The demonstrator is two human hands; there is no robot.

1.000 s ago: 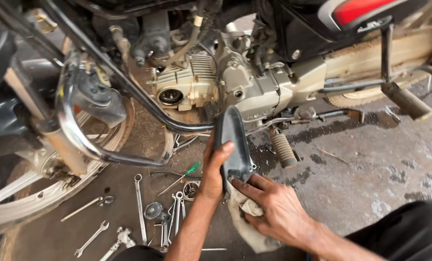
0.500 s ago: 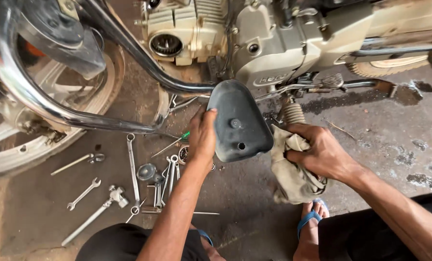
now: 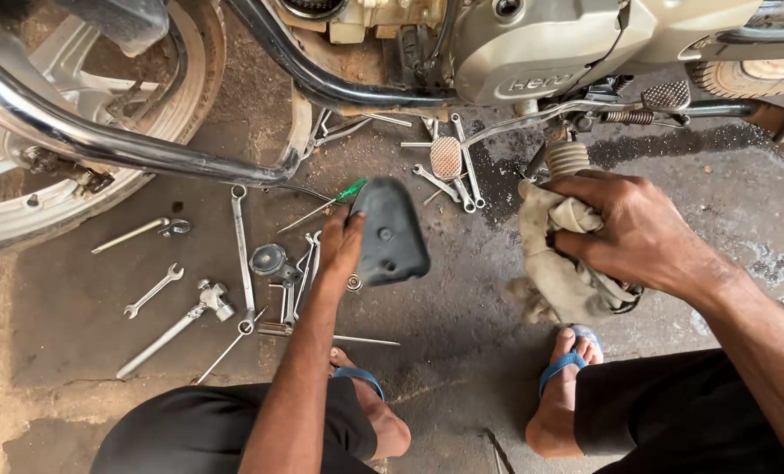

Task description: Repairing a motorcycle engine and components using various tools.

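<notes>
At far L, ~9 o'clock of the frame, the front wheel [image 3: 76, 189] and curved chrome crash bar [image 3: 120, 145] close off that side, so little room there for a swing. Below the bar, w/ spanners [image 3: 155, 290] and a T-shaped socket wrench [image 3: 177, 325] scattered across the concrete floor [image 3: 462, 351] from ~9 to ~7 o'clock of the left hand; a slip risk if a foot shifts, and anything dropped lands on metal. The left hand [image 3: 339, 250] grasps the dark engine cover [image 3: 390, 233] by its L edge only, thumb and fingers pinched on the rim, cover held in air just above the tools, tilted. Judgement: that edge grip looks thin; if the cover is oily it could rotate or slide out and hit the round metal part [image 3: 269, 259] or the green-handled screwdriver [image 3: 326, 204] at its 10 o'clock. At 12 o'clock of the cover sits the engine case [image 3: 532, 53] and exhaust pipe [image 3: 339, 88], close overhead, so lifting straight up risks a knock. Open room lies betw. cover and rag, toward 6 o'clock, bare floor there. The right hand [image 3: 637, 233] is clenched round a bunched dirty rag [image 3: 558, 263], well apart from the cover, at its 3 o'clock. Just at 12 o'clock of that hand, the kick lever and footpeg [image 3: 668, 95] w/ spring project; knuckles could catch them. Feet in blue sandals [image 3: 567, 360] at 6 o'clock limit room downward.
</notes>
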